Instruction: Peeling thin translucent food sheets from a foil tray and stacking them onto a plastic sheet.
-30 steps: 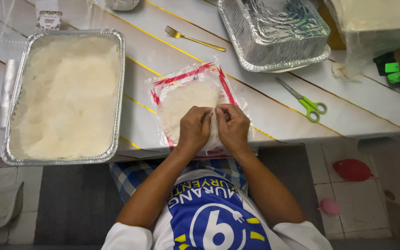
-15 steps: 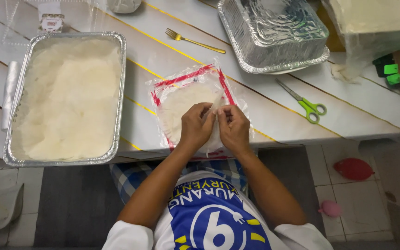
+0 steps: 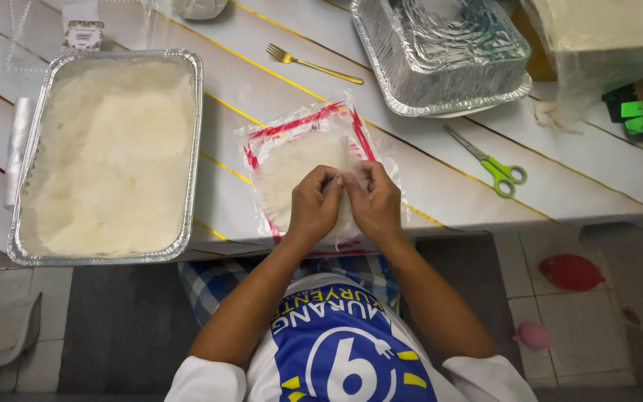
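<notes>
A clear plastic packet with red edges point(image 3: 299, 134) lies on the white table point(image 3: 440, 179) in front of me, holding a stack of round pale wrappers point(image 3: 292, 167). My left hand point(image 3: 312, 207) and my right hand point(image 3: 373, 202) rest side by side on the near part of the stack. Both pinch the edge of one thin wrapper between their fingertips. The wrapper's edge is mostly hidden under my fingers.
A large foil tray point(image 3: 27, 149) lined with pale sheets sits to the left. An empty foil tray point(image 3: 448, 97) stands at the back right. A gold fork point(image 3: 312, 64) and green-handled scissors point(image 3: 494, 165) lie on the table. A plastic-wrapped box point(image 3: 604, 37) is far right.
My fingertips have shifted slightly on the wrapper's edge, with the hands staying close together over the packet. Nothing else on the table has moved.
</notes>
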